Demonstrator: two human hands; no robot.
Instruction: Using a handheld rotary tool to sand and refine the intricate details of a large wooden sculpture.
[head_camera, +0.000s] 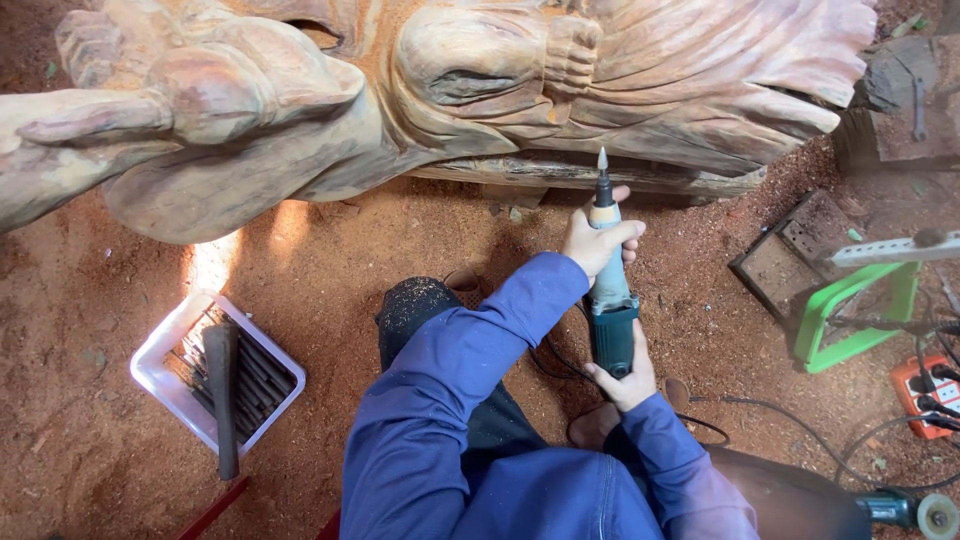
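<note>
A large carved wooden statue (420, 90) lies across the top of the view on a sawdust-covered floor. I hold a teal die grinder (610, 300) upright, its pointed burr a little below the statue's lower edge. My left hand (597, 240) wraps around the grinder's neck near the tip. My right hand (625, 375) grips the rear end of its body, where a black cord leaves it. Both arms wear blue sleeves.
A white plastic tray (170, 350) of chisels with a dark mallet on top sits at lower left. At right stand a green metal stand (850, 310), an orange power strip (925, 395) with cables, a wooden block (905, 100) and another power tool (915, 512).
</note>
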